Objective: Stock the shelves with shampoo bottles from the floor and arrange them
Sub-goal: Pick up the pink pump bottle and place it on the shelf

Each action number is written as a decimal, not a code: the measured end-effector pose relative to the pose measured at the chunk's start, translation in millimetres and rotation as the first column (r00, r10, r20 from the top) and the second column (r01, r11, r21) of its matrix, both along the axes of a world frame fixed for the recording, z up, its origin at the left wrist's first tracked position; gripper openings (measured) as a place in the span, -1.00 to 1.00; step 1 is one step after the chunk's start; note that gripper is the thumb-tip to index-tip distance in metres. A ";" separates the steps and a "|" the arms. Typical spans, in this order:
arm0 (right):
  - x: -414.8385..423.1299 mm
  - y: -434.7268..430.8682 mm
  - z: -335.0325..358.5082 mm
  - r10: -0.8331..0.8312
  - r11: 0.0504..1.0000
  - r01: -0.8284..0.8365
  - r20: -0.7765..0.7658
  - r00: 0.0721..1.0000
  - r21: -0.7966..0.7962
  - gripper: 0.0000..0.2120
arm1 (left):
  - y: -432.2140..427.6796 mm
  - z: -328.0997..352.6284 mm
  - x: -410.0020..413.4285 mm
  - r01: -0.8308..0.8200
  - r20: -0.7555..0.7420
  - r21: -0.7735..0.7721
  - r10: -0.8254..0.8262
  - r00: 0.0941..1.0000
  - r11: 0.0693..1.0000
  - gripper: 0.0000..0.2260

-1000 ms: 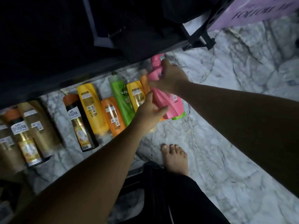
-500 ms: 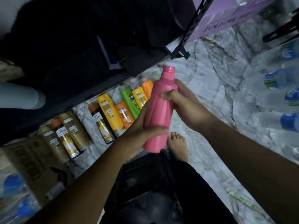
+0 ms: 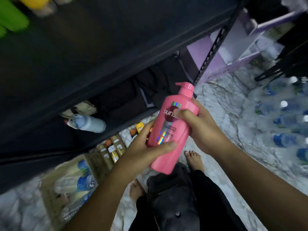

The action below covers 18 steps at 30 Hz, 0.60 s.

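A large pink pump shampoo bottle (image 3: 173, 130) is held up in front of me, label facing me, pump pointing up and away. My left hand (image 3: 143, 152) grips its lower part, thumb across the front. My right hand (image 3: 198, 124) grips the upper body, thumb over the label. Far below, a row of gold, orange and yellow shampoo bottles (image 3: 113, 149) lies on the marble floor along the dark shelf unit (image 3: 100, 55). Green and yellow bottles (image 3: 11, 17) show blurred on the shelf at top left.
A cardboard box of water bottles (image 3: 73, 180) sits on the floor at lower left. More plastic water bottles (image 3: 283, 124) lie at the right. A purple board (image 3: 233, 52) leans behind the shelf's perforated post (image 3: 215, 47). My bare feet (image 3: 194, 159) stand on the marble.
The pink bottle has been lifted from the floor row and turned so its label faces me. My view has risen, so the floor bottles look farther away.
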State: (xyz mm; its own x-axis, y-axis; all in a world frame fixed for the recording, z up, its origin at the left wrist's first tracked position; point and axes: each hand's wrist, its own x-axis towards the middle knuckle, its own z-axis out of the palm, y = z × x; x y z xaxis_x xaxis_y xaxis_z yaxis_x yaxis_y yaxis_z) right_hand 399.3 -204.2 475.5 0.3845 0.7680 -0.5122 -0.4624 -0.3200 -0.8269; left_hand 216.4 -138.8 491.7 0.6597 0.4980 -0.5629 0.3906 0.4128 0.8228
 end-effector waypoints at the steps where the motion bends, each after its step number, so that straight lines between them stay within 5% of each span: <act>1: -1.0 -0.2 19.3 0.007 1.000 -0.008 0.012 1.000 0.030 -0.66 | 0.4 16.7 -2.7 0.023 0.005 -0.012 -0.023 1.000 1.000 -0.41; 9: -8.3 3.8 177.0 0.041 0.973 -0.088 0.212 0.976 0.214 -0.56 | -2.3 149.1 -11.0 -0.096 0.185 0.172 0.063 0.981 0.980 -0.36; 18: -36.5 29.8 343.9 0.006 0.876 -0.197 0.400 0.917 0.440 -0.41 | 19.9 312.8 -29.4 -0.147 0.253 0.583 -0.007 0.967 0.799 -0.16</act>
State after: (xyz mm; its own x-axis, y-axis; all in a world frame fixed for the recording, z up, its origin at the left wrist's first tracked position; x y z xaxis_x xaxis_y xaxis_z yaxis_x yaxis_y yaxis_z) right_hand 362.8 -174.4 819.5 0.3790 0.9219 0.0800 -0.0732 0.1160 -0.9905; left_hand 187.0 -118.9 804.4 0.6812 0.7317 0.0224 0.1476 -0.1673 0.9748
